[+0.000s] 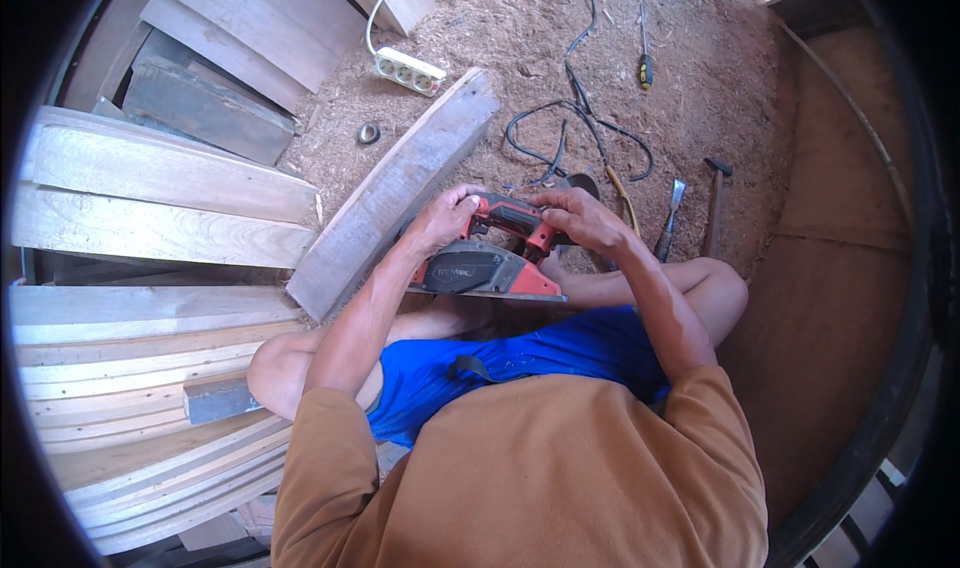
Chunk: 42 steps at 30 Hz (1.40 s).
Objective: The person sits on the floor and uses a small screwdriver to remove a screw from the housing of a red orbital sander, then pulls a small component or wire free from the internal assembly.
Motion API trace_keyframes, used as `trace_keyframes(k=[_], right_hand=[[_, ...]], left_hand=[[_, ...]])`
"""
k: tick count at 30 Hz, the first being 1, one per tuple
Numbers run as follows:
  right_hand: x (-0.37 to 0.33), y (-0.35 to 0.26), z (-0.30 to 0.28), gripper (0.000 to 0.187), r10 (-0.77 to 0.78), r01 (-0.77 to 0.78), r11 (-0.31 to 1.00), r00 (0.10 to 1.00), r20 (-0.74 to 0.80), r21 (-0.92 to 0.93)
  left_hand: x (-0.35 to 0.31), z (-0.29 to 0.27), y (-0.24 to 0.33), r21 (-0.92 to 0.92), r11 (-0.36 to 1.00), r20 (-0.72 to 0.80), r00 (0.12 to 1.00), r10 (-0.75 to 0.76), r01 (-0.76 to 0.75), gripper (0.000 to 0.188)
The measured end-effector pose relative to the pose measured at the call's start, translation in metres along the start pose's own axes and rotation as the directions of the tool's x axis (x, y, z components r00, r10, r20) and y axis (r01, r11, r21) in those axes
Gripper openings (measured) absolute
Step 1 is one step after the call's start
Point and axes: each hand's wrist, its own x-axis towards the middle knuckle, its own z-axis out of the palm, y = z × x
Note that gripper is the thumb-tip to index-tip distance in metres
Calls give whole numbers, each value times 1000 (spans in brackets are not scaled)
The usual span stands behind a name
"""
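Observation:
A red and dark grey electric planer (480, 268) is held tilted over my lap, its flat base edge toward me. My left hand (445, 218) is closed on its left end, with the thumb on top. My right hand (585, 218) grips the right end near the handle, fingers curled over it. Just beyond the planer a thick grey wooden plank (395, 188) lies slantwise on the ground, close to my left hand. A black cable (585, 108) with a yellow section (622, 193) runs from beside my right hand across the shavings.
Stacked boards (160, 188) fill the left side. A white power strip (410, 71) and a tape roll (369, 133) lie beyond the plank. To the right are a screwdriver (645, 58), a chisel (672, 218) and a hammer (716, 203); a curved brown panel (830, 298) stands at far right.

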Motion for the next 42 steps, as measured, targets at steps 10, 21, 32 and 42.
trace_keyframes(k=[10,21,32,42], right_hand=[[-6,-47,10,40,72,-81,947,997,-38,-311],[-2,-10,5,40,-15,-50,940,982,-187,-336],[-2,-57,32,48,8,-88,846,988,-152,-526],[18,-16,16,41,0,-18,972,997,-76,-233]], left_hand=[[-10,1,12,-4,1000,-37,999,-13,13,39],[-6,4,14,95,994,-71,996,-45,52,32],[-1,-5,-5,-311,950,-19,1000,14,-19,35],[-5,-16,-2,-341,939,103,991,85,-45,46]])
